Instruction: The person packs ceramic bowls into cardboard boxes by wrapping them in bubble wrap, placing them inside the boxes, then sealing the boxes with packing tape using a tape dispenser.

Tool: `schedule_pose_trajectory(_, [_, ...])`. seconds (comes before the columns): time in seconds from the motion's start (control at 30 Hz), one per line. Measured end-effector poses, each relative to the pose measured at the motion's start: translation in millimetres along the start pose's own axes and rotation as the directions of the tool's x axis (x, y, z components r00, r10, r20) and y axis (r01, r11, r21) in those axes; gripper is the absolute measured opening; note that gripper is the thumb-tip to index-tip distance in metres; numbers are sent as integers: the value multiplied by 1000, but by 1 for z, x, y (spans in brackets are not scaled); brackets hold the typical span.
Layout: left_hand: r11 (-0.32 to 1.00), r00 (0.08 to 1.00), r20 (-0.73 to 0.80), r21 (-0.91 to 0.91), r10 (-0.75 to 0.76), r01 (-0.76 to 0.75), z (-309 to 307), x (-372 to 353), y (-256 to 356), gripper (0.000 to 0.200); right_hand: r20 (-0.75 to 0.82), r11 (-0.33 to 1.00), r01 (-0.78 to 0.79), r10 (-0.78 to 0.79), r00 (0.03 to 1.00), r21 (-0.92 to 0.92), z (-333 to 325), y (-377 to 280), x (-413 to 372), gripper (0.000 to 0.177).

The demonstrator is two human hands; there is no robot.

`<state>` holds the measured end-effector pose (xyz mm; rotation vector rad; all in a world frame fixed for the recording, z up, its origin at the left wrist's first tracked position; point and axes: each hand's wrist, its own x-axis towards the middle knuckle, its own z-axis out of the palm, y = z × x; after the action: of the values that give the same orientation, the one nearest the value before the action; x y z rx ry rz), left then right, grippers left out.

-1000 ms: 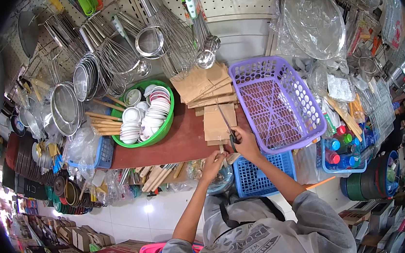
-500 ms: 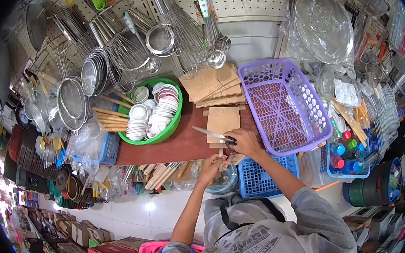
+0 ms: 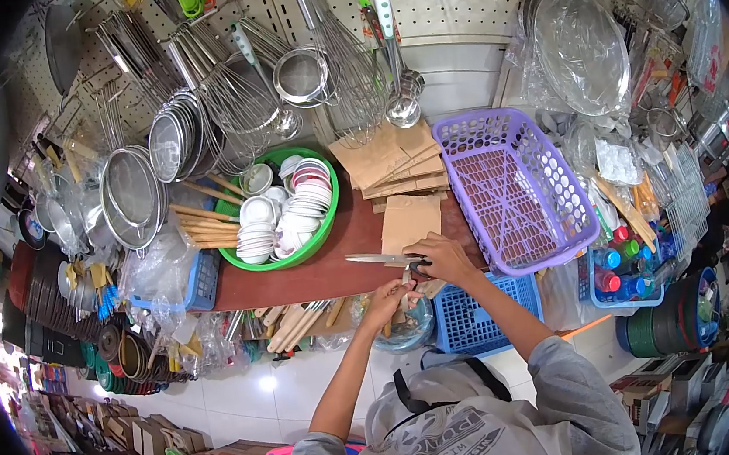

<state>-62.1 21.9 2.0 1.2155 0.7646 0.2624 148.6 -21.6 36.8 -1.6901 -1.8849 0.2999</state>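
Scissors (image 3: pixel 376 259): over the near part of the red tabletop (image 3: pixel 321 275), blades pointing left across the near end of a cardboard piece (image 3: pixel 412 219). Right hand (image 3: pixel 440 260) grips the handles. Left hand (image 3: pixel 387 302) pinches a small pale strip (image 3: pixel 406 276) just below the blades; can't tell if the strip sits between them.

Handling, my read: strip should be held taut and square to the blades, near the pivot where they bite best. Left fingertips are close, so tuck them below the cutting line. Tips should stay clear of the loose cardboard, wrist steady, short squeezes.

Further out: cardboard stack (image 3: pixel 383 151) behind the piece, purple basket (image 3: pixel 552 260) to the right, green basin (image 3: pixel 333 202) of small dishes to the left, blue basket (image 3: pixel 478 317) below the table edge, near the right forearm.
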Motion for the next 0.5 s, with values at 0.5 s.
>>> schedule_pose_trajectory(0.5, [998,994,98,-9,-57,58,-9,3,6,33,-61,968,212,-222,973,-132,11,6,5,45])
